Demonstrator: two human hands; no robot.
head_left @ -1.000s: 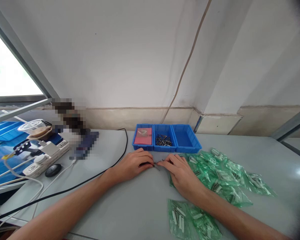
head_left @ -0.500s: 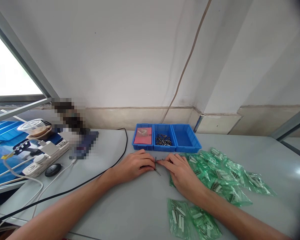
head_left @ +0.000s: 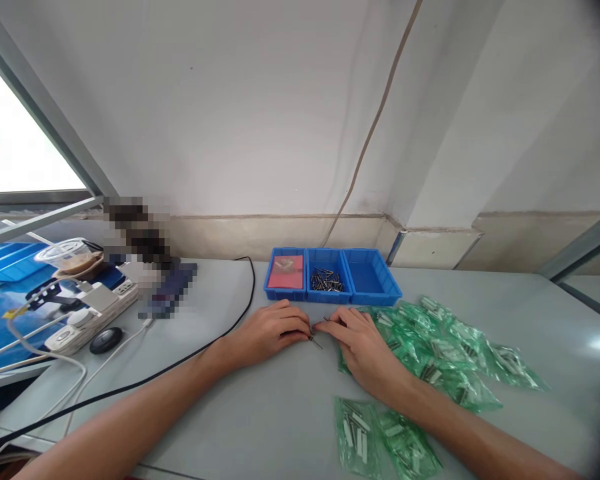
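My left hand (head_left: 277, 330) rests on the table with its fingers pinched together. A thin metal pin-like piece (head_left: 317, 343) sticks out from its fingertips toward the lower right. Just to the right, my right hand (head_left: 357, 337) is closed with the forefinger pointing at the left fingertips, a small gap apart. A bit of another small metal piece (head_left: 326, 319) shows at its fingers, mostly hidden. Behind the hands, the middle blue bin (head_left: 351, 290) holds many small loose metal pieces that look like screws or pins.
The left blue bin (head_left: 285, 293) holds a red card and a small clear bag; the right bin (head_left: 373, 273) stands beside. Green plastic bags (head_left: 445, 347) lie right, more bags (head_left: 357, 433) in front. A black cable (head_left: 180, 365) passes under my left forearm; a power strip (head_left: 90, 317) lies left.
A thin metal piece that stood upright at my left fingertips no longer shows that way; only the slanting end remains visible. Both hands have hardly moved.
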